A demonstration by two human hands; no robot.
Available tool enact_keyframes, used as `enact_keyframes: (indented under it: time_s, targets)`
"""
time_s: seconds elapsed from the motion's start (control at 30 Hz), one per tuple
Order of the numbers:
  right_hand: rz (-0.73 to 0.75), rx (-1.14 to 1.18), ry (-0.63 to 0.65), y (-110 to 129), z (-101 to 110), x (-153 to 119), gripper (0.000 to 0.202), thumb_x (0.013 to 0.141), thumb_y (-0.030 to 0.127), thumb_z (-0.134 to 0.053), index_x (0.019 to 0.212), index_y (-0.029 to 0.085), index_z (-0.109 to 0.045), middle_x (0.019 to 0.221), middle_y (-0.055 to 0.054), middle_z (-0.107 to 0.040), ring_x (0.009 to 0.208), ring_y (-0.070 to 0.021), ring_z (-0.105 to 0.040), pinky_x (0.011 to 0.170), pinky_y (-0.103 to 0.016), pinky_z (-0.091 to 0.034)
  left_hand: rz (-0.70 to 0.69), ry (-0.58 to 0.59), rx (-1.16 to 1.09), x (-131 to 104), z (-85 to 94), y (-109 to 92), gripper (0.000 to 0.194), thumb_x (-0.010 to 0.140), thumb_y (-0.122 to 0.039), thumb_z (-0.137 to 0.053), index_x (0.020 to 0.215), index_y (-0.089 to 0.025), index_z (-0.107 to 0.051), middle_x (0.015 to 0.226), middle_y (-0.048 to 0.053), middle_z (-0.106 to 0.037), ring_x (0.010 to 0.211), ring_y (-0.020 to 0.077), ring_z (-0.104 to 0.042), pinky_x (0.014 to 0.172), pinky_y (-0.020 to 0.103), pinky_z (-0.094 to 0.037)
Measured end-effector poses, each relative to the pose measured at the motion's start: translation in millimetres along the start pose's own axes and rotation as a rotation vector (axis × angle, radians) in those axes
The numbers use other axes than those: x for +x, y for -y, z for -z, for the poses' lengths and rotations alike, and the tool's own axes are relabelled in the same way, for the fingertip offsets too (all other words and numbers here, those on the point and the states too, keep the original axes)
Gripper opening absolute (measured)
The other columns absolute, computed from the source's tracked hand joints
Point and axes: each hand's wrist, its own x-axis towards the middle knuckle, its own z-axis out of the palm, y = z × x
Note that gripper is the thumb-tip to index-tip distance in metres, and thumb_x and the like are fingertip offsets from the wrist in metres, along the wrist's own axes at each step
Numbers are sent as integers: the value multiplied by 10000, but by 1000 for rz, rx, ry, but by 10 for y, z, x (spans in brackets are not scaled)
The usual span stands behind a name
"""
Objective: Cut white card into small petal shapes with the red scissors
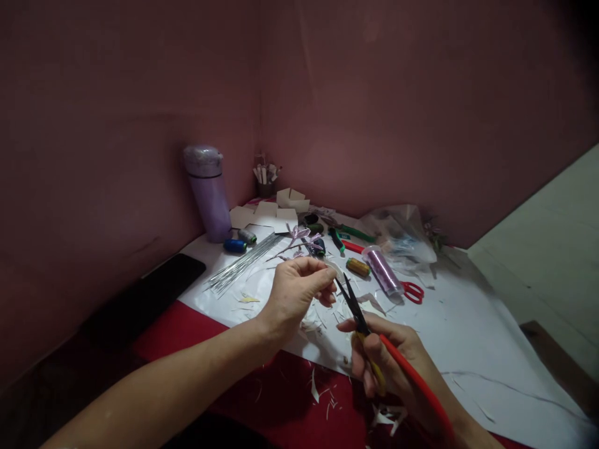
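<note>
My left hand (299, 290) is raised over the white sheet, thumb and fingertips pinched together; whatever they pinch is too small to make out. Just to its right, my right hand (386, 349) grips scissors (356, 307) with dark blades and red and yellow handles. The blades are slightly apart and their tips point up beside my left fingertips. Behind my left hand lies a purple flower-like piece (298, 234) on a thin stem. White paper scraps (314, 321) are strewn beneath both hands.
A purple bottle (209, 202) stands at the back left. Silver wires (246, 265), a blue thread spool (234, 246), a golden spool (358, 267), a purple spool (382, 271), red-handled scissors (412, 292) and a plastic bag (402, 231) lie on the white sheet (461, 330). A dark flat object (173, 274) is at left.
</note>
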Motion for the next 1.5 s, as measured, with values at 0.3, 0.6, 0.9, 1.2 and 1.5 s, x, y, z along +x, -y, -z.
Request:
enact_keyframes:
  time_s: [0.3, 0.6, 0.9, 1.2, 1.5]
  targets:
    - [35, -3, -8, 3, 8, -10, 556, 709, 637, -585, 949, 135, -584, 534, 1, -576, 365, -99, -490, 372, -207, -333, 60, 41, -16, -45, -35, 10, 152, 706, -222, -667, 633, -121, -580, 552, -2, -579, 448, 71, -519, 470, 209, -414]
    - [53, -41, 1, -27, 19, 2, 569, 747, 641, -539, 991, 127, -558, 557, 1, -567, 379, -94, -481, 387, -205, -327, 129, 46, -67, -31, -29, 39, 164, 702, -227, -674, 628, -123, -571, 561, 0, -583, 443, 71, -529, 461, 201, -407]
    - [46, -69, 8, 6, 3, 12, 558, 757, 645, -520, 962, 128, -551, 572, -11, -569, 393, -97, -484, 395, -207, -320, 134, 63, -86, -59, -39, 34, 158, 706, -214, -674, 631, -117, -574, 552, 1, -582, 446, 73, -532, 458, 196, -421]
    - [62, -50, 11, -39, 18, 10, 545, 761, 635, -526, 969, 131, -532, 551, 5, -549, 387, -89, -462, 394, -205, -312, 117, 50, -59, -85, -56, 44, 156, 709, -216, -671, 639, -110, -581, 551, 9, -582, 444, 71, -513, 470, 203, -425]
    - [92, -21, 68, -67, -39, 31, 668, 714, 753, -437, 991, 149, -505, 575, -3, -567, 394, -97, -452, 397, -219, -333, 124, -5, -116, -87, -79, 46, 149, 693, -200, -681, 649, -121, -563, 543, -5, -573, 440, 71, -519, 446, 192, -417]
